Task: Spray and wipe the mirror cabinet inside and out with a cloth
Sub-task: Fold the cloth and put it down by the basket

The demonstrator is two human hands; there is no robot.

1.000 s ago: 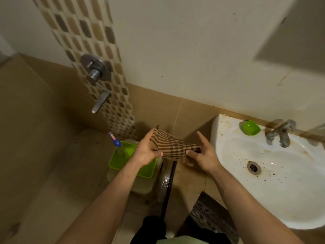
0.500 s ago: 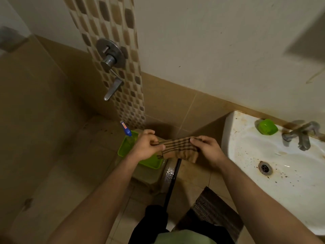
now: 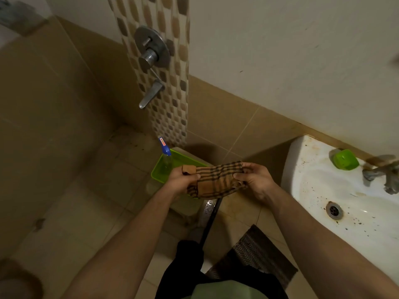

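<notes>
Head view: folded brown checked cloth (image 3: 212, 180), dark stripes.

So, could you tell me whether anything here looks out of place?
The white ceramic washbasin: dark specks across its bowl, brownish stains on its rim near the small green container. The checked brown cloth, gripped by the left hand and right hand, looks intact.
</notes>
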